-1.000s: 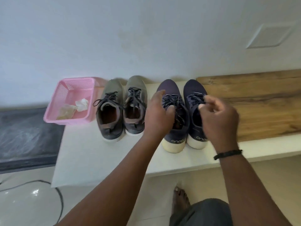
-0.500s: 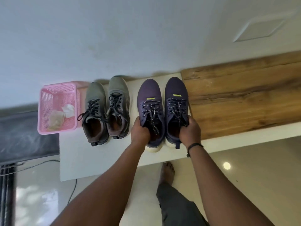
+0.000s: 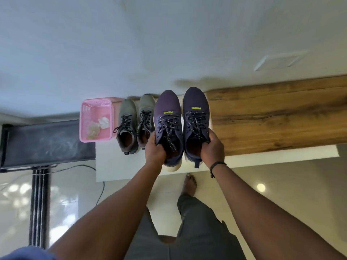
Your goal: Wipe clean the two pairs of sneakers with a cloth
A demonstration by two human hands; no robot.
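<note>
Left hand (image 3: 155, 151) clamped on the collar of the left navy sneaker (image 3: 168, 126); right hand (image 3: 212, 149) clamped on the collar of the right navy sneaker (image 3: 195, 121). Both shoes side by side, toes toward the wall, heels past the white worktop (image 3: 116, 166) edge. Grey sneakers (image 3: 135, 124) just left of them, standing on the worktop. Pink basket (image 3: 96, 119) beside the grey pair, holding crumpled cloths (image 3: 98, 125). Wooden board (image 3: 272, 117) to the right. Bare foot (image 3: 189, 185) on the floor below.
</note>
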